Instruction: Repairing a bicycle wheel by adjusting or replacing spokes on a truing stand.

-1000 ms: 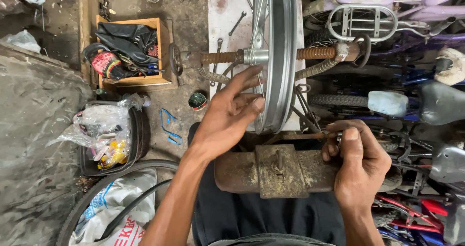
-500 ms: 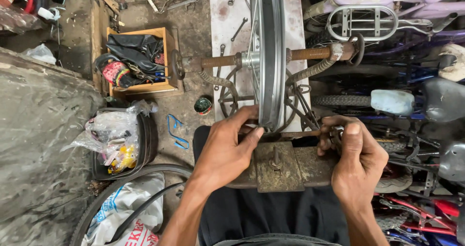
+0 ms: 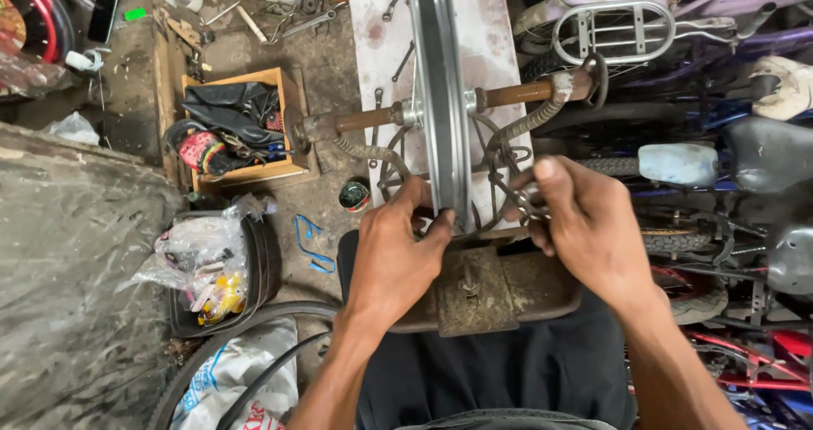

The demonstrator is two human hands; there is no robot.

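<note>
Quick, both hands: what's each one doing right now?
Left hand: closed on the wheel rim, near its bottom.
Right hand: fingers pinched at the spokes, holding a small metal piece.

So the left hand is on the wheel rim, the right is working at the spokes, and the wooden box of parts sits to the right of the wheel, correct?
Not quite. The head view shows the wooden box left of the wheel rim, not right. The left hand does grip the rim, and the right hand is at the spokes.

Soft, even daylight in a dim workshop.
The picture is sharp in the middle; the silver wheel rim [image 3: 440,100] shows mild glare, corners are darker, and straight lines bend slightly near the edges.
</note>
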